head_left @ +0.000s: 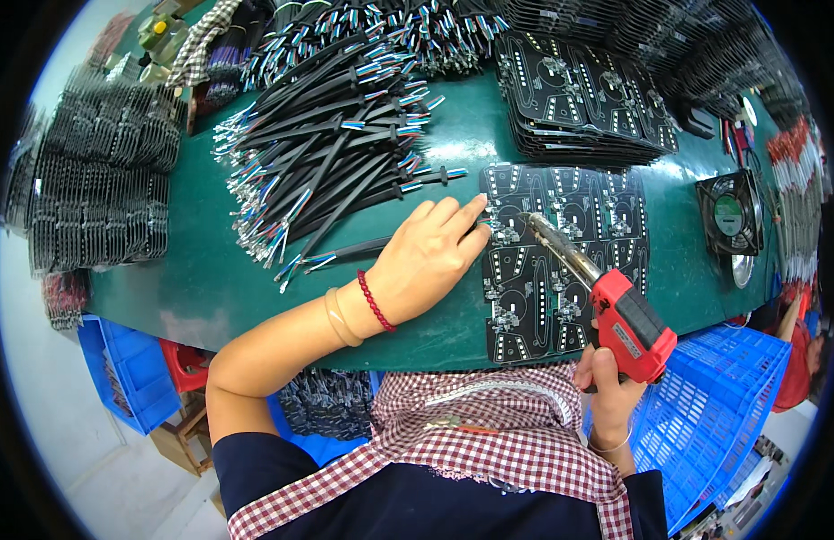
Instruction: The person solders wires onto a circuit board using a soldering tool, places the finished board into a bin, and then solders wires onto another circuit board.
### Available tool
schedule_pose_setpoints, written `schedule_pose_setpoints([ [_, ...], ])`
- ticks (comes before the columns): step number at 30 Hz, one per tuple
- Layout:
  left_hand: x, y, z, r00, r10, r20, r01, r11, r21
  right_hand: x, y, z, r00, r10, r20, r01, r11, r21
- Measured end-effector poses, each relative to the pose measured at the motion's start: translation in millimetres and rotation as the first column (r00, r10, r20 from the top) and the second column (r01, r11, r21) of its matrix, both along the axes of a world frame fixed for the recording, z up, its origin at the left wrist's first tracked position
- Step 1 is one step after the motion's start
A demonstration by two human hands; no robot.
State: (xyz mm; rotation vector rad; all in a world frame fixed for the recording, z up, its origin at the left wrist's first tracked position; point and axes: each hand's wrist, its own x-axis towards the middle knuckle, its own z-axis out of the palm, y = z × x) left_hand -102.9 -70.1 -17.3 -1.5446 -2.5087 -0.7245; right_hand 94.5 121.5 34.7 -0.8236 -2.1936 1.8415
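Note:
A panel of black circuit boards (565, 261) lies flat on the green table in front of me. My left hand (439, 247) is closed at the panel's left edge, fingertips touching the board. A black cable (349, 250) with coloured wire ends runs beneath this hand; its far end is hidden by the fingers, which appear to pinch it. Wrapped round the handle of a red and black soldering gun (628, 324), my right hand (610, 391) is at the table's front edge. The gun's metal tip points up and left, close to my left fingertips over the panel.
Black cables (336, 153) with coloured ends lie heaped left of the panel. Stacked boards (583, 99) stand behind it, and more board stacks (102, 180) at far left. A black fan (730, 214) stands at right. A blue crate (705, 414) is below the right edge.

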Motion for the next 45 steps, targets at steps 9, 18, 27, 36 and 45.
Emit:
schedule_pose_setpoints([
  [9,-26.9,-34.1,14.3,0.899,0.396,-0.189,-0.426,0.889,-0.168,4.0,19.2,2.6,0.993,-0.077,-0.093,0.074,0.997,-0.028],
  [18,-42.2,-50.4,7.8,0.931,0.351,0.106,-0.354,0.935,0.014,14.5,30.0,4.1,0.986,-0.106,-0.131,0.100,0.994,-0.053],
  [27,-47.3,-46.0,21.7,0.918,0.383,0.102,-0.389,0.920,0.041,18.7,39.4,6.7,0.968,-0.100,-0.230,0.069,0.988,-0.140],
  [36,26.1,-5.0,66.8,0.952,0.001,0.307,-0.041,0.991,0.127,-10.8,23.6,27.0,0.969,-0.055,-0.241,-0.091,0.827,-0.555],
  [45,73.6,27.5,80.0,0.918,-0.215,0.333,0.185,0.975,0.121,-13.2,-1.0,14.1,0.986,0.158,-0.057,-0.167,0.883,-0.439],
])
